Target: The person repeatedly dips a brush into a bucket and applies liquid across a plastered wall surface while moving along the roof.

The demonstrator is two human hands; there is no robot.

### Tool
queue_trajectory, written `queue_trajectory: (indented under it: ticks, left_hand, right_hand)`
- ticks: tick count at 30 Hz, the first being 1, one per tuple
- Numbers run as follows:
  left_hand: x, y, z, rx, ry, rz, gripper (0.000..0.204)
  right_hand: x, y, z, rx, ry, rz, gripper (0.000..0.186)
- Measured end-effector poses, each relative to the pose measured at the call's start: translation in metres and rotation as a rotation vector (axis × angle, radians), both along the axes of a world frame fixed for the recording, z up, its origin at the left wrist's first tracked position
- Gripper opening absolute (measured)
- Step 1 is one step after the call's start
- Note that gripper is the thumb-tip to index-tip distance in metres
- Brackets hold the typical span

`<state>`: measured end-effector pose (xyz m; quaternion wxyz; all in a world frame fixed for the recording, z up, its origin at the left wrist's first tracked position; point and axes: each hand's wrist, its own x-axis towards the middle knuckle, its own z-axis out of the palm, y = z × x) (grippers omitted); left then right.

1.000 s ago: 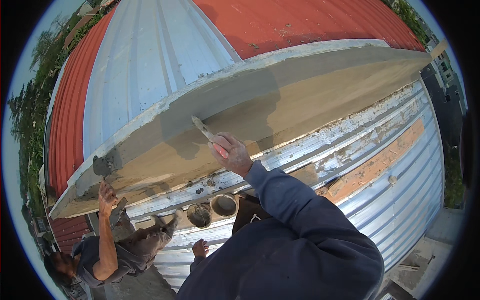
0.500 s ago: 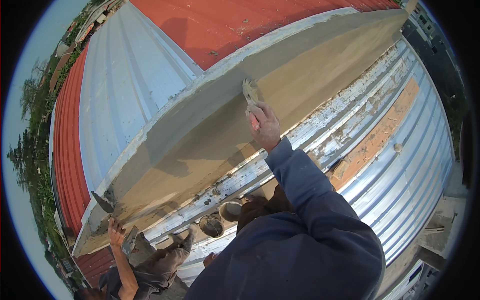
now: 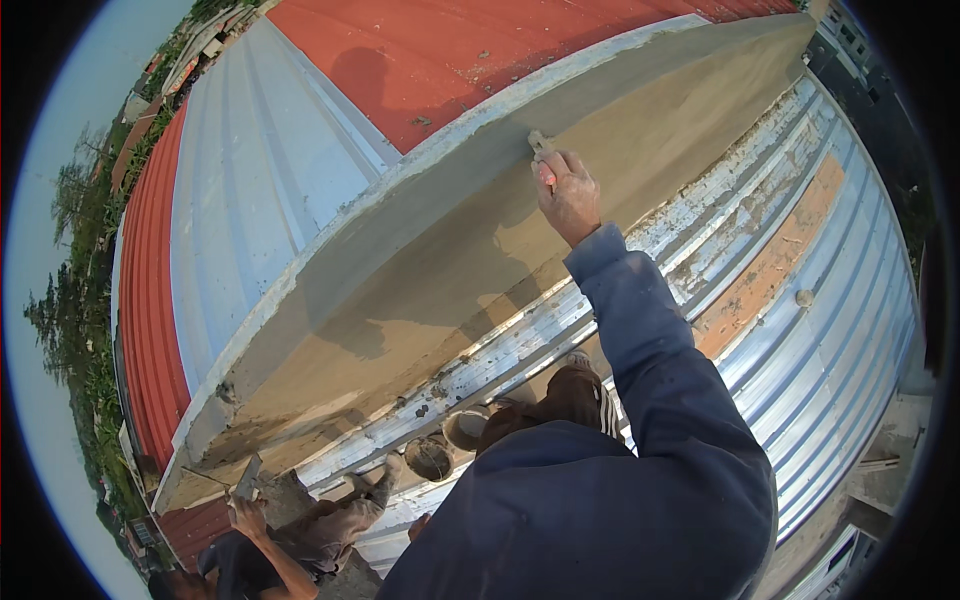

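My right hand [image 3: 570, 197] grips a flat brush [image 3: 540, 143] with a pinkish-red handle. Its bristles rest against the upper part of a long, grey-brown plastered wall face [image 3: 420, 275], close below the pale top edge. Powdery residue coats the fingers, and a dark blue sleeve [image 3: 640, 300] covers that arm. Beside my body, a small skin-toned patch [image 3: 419, 526] seems to be part of my left hand; its fingers are hidden behind dark blue clothing.
At lower left a co-worker's hand [image 3: 248, 516] holds a flat trowel [image 3: 248, 477] near the wall's end. Two buckets, one dark [image 3: 428, 477] and one paler [image 3: 447, 432], stand by my legs. An orange-brown board [image 3: 775, 255] lies on ribbed metal roofing [image 3: 800, 370]; red sheets [image 3: 420, 50] slope beyond the wall.
My right hand and the brush have moved right and slightly up along the wall. The co-worker's trowel has come away from the wall's left end, down toward the lower left.
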<state>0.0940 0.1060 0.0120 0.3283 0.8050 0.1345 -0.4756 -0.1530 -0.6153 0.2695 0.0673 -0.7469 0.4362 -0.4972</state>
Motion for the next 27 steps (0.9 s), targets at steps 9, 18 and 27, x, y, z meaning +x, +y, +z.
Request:
queue_trajectory:
  ticks: [9,18,27]
  left_hand:
    - [-0.012,-0.014,0.001,0.01,0.01,-0.007,0.035]
    - [-0.023,-0.015,-0.009,0.004,0.043,0.01,0.036]
    - [-0.001,-0.037,-0.027,-0.029,0.021,0.016,0.036]
  right_hand:
    - [0.036,0.026,0.009,0.276,-0.312,0.256,0.013]
    - [-0.011,-0.047,0.015,-0.058,0.101,0.015,0.009]
    - [0.066,0.048,0.02,0.298,-0.21,0.476,0.011]
